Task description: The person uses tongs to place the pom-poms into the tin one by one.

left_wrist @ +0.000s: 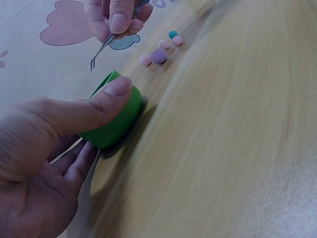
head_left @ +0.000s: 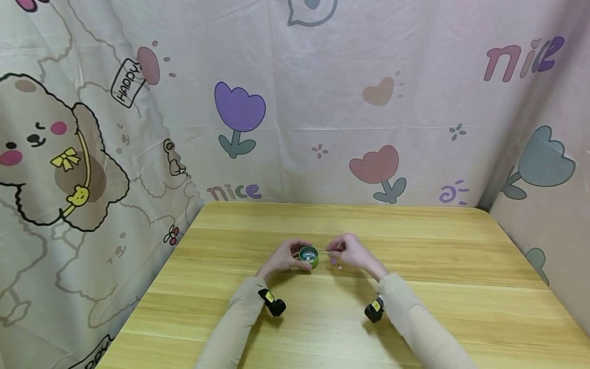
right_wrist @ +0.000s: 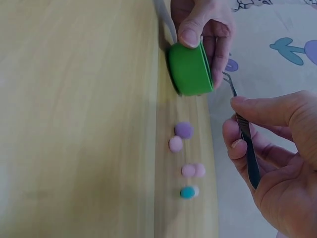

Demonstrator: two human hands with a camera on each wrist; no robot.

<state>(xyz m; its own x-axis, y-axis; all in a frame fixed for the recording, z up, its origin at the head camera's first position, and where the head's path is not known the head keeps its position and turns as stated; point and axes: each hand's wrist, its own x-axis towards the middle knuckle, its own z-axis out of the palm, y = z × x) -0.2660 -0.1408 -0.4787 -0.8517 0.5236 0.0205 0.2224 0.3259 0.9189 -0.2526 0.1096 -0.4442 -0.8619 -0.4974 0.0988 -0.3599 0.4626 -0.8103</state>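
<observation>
My left hand (head_left: 287, 257) holds a small green cup (right_wrist: 190, 72) on the table, thumb on the near side and fingers around the far side. Inside it, small pale and bluish bits show in the head view. My right hand (head_left: 352, 252) grips metal tweezers (right_wrist: 247, 148) between thumb and fingers. Their bent tips stand slightly apart, close by the cup's rim, with nothing visible between them. Beside the cup, under the right hand, lie a purple pom-pom (right_wrist: 184, 130), several pink ones like this pink pom-pom (right_wrist: 176, 144), and a teal pom-pom (right_wrist: 187, 192).
The wooden table (head_left: 221, 307) reaches back to a printed cloth (head_left: 295, 102) hung behind it and along both sides. A small black device (head_left: 275, 306) is strapped at the left wrist, and another black device (head_left: 374, 310) at the right.
</observation>
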